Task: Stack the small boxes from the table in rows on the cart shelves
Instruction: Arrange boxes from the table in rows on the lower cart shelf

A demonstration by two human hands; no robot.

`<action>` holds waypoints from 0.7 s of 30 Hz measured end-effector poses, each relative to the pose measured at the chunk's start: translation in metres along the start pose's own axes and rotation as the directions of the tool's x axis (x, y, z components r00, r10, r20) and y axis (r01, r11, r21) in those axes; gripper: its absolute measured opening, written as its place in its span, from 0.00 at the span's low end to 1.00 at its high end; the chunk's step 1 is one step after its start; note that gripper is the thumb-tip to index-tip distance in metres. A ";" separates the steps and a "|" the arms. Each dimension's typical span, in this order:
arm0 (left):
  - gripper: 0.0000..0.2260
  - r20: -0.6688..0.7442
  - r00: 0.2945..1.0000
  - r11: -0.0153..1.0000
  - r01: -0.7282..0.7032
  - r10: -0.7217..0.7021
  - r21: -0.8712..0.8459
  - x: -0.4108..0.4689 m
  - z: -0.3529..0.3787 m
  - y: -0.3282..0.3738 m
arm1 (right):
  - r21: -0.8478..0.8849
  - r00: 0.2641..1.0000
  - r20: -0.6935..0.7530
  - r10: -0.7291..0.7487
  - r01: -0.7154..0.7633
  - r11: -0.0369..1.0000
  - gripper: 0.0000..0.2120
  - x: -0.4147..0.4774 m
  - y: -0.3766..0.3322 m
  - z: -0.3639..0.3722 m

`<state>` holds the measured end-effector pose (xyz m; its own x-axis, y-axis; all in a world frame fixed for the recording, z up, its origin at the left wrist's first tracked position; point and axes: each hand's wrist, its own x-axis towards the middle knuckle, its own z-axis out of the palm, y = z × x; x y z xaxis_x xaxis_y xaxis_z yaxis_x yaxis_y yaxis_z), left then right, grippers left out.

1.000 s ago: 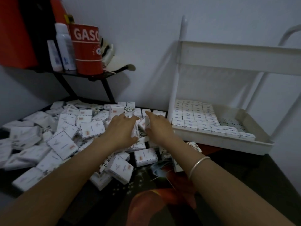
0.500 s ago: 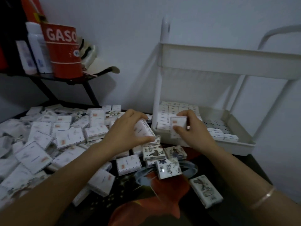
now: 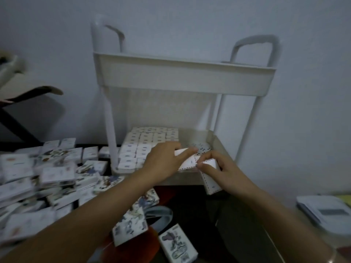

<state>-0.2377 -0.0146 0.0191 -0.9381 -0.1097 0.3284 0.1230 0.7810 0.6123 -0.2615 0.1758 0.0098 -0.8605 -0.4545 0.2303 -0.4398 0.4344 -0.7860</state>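
A white cart (image 3: 190,80) stands against the wall, and rows of small white boxes (image 3: 144,141) fill the left part of its lower shelf (image 3: 214,145). My left hand (image 3: 165,160) grips a small white box (image 3: 187,161) over the shelf's front edge. My right hand (image 3: 226,171) holds more small boxes (image 3: 210,181), one hanging down in front of the shelf rim. The two hands meet, fingertips touching. A loose heap of small boxes (image 3: 53,177) covers the dark table on the left.
The shelf's right part shows its bare perforated floor (image 3: 201,148). The cart's upper tray (image 3: 182,76) overhangs the lower shelf. Printed boxes (image 3: 176,243) lie on the table near me. A white device (image 3: 326,213) sits at the far right. A dark stand (image 3: 17,122) is left.
Both hands lifted boxes off the table heap and carried them right, over the cart's lower shelf. The view turned right, so the cart is now central.
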 end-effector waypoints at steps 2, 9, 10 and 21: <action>0.25 0.148 0.983 0.964 0.140 -0.108 -0.226 0.015 0.009 0.003 | 0.037 0.990 -0.126 0.061 -0.056 0.998 0.06 0.013 0.009 -0.009; 0.09 0.356 0.891 0.863 0.398 -0.284 -0.310 0.077 0.008 -0.011 | 0.275 0.919 -0.268 0.291 -0.217 0.937 0.20 0.081 0.029 -0.026; 0.10 0.382 0.872 0.860 0.425 -0.305 -0.283 0.083 0.006 -0.012 | 0.323 0.917 -0.232 0.324 -0.242 0.915 0.18 0.093 0.032 -0.025; 0.18 0.202 0.979 0.996 0.011 -0.029 0.092 0.113 0.010 -0.022 | 0.092 0.925 0.112 0.364 -0.375 0.923 0.15 0.145 0.085 0.001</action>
<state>-0.3498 -0.0379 0.0356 -0.9873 -0.0063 0.1585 0.0824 0.8331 0.5469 -0.4235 0.1454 -0.0239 -0.9270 -0.3488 -0.1376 -0.0595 0.4991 -0.8645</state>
